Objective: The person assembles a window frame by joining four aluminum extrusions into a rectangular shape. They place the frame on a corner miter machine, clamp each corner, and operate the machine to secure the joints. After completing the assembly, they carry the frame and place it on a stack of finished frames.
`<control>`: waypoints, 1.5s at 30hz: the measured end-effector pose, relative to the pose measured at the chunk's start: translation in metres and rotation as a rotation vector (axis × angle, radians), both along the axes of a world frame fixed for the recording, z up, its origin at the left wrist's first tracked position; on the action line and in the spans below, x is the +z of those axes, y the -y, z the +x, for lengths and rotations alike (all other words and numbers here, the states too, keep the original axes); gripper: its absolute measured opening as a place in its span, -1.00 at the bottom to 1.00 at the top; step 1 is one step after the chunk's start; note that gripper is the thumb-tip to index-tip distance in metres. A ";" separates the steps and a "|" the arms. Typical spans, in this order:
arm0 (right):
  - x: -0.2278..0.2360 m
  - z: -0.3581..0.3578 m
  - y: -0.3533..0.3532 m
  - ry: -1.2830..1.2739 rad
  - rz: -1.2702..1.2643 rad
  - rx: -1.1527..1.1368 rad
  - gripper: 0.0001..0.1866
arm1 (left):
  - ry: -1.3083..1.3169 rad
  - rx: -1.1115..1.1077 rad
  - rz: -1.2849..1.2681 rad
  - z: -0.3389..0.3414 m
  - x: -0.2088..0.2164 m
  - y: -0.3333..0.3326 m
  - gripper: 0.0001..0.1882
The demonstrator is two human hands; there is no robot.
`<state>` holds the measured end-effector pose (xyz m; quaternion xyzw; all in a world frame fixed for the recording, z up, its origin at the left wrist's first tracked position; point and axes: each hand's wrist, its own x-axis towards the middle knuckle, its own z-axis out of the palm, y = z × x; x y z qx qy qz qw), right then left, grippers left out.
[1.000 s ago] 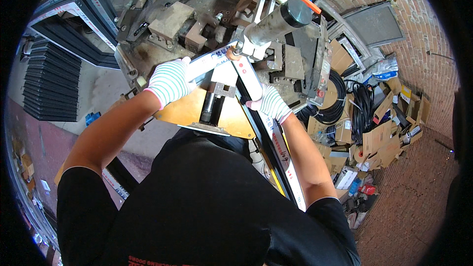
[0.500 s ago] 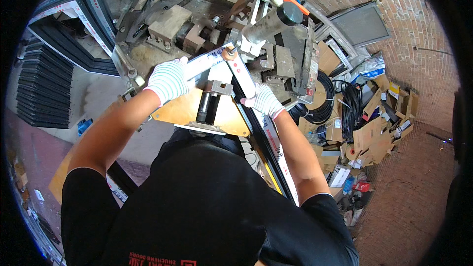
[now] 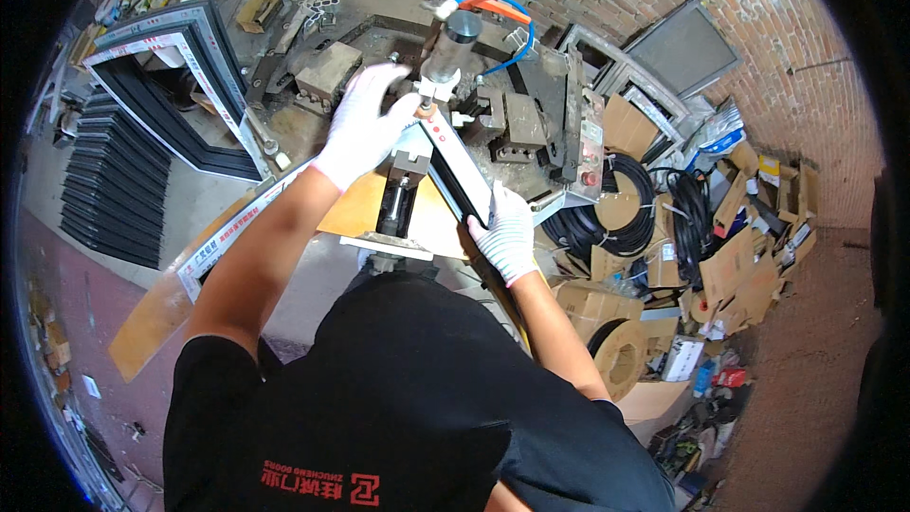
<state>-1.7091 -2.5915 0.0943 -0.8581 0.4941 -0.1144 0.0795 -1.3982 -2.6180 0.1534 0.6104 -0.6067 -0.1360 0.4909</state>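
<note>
My left hand (image 3: 365,128), in a striped white glove, is raised beside the metal cylinder (image 3: 449,52) of the corner machine. Its thumb and fingers are spread apart, the fingertips slightly blurred, and nothing shows between them. Lower right, my gloved right hand (image 3: 505,235) is wrapped round the white and black frame profile (image 3: 459,156), thumb on top. That profile meets the machine under the cylinder's tip. Another white profile (image 3: 232,233) runs out to the left, partly behind my left forearm. Between the two stands a steel clamp block (image 3: 409,167) above a tan board (image 3: 355,206).
Finished dark frames (image 3: 180,95) lean at the left next to a stack of black profiles (image 3: 114,185). Metal blocks (image 3: 330,71) sit on the machine bed. Black cable coils (image 3: 616,204) and cardboard boxes (image 3: 730,265) crowd the right side by the brick wall (image 3: 758,28).
My left hand has let go of the left profile and risen toward the cylinder, its fingers opening. My right hand stays on the right profile. The whole view has shifted a little.
</note>
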 end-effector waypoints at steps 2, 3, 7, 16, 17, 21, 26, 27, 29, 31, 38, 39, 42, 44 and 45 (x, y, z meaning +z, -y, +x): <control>-0.001 -0.009 -0.008 0.074 -0.016 -0.009 -0.17 | 0.044 -0.014 -0.051 -0.023 0.030 0.019 -0.46; -0.002 -0.013 -0.009 0.055 0.068 -0.023 -0.17 | 0.076 -0.012 0.061 -0.027 0.045 0.031 -0.41; -0.008 -0.018 -0.009 0.030 0.046 -0.018 -0.19 | 0.361 0.036 0.080 -0.008 0.082 0.054 -0.21; -0.003 -0.023 -0.010 0.049 0.066 -0.034 -0.36 | 0.503 0.635 0.033 0.126 0.081 -0.041 -0.57; -0.002 -0.025 -0.011 0.031 0.033 -0.031 -0.33 | 0.617 0.609 -0.019 0.127 0.069 -0.076 -0.57; -0.008 -0.027 -0.014 0.148 0.017 -0.063 -0.38 | 0.868 0.838 0.133 0.083 0.005 -0.266 -0.43; -0.016 -0.027 -0.010 0.188 0.173 -0.160 -0.31 | 0.318 1.235 0.810 -0.065 -0.077 -0.509 -0.29; -0.015 -0.028 -0.009 0.215 0.212 -0.160 -0.31 | 0.050 1.290 0.965 -0.107 -0.090 -0.543 -0.36; -0.009 -0.029 -0.007 0.187 0.271 -0.109 -0.33 | -0.174 1.427 1.055 -0.160 -0.109 -0.583 -0.46; 0.000 -0.030 -0.005 0.154 0.275 -0.067 -0.34 | -0.132 1.447 0.935 -0.186 -0.117 -0.599 -0.47; 0.046 -0.041 0.007 0.425 0.434 0.007 -0.62 | -0.355 1.314 0.840 -0.166 -0.118 -0.604 -0.47; 0.053 -0.048 0.013 0.462 0.520 -0.002 -0.62 | -0.443 1.308 0.867 -0.163 -0.117 -0.606 -0.47; 0.079 -0.080 0.017 0.494 0.686 0.000 -0.54 | -0.708 1.237 0.785 -0.155 -0.107 -0.608 -0.48; 0.104 -0.120 0.014 0.525 0.822 -0.033 -0.57 | -0.785 1.158 0.676 -0.145 -0.087 -0.604 -0.49; 0.111 -0.136 0.009 0.582 0.833 -0.082 -0.58 | -0.764 1.121 0.710 -0.136 -0.072 -0.601 -0.49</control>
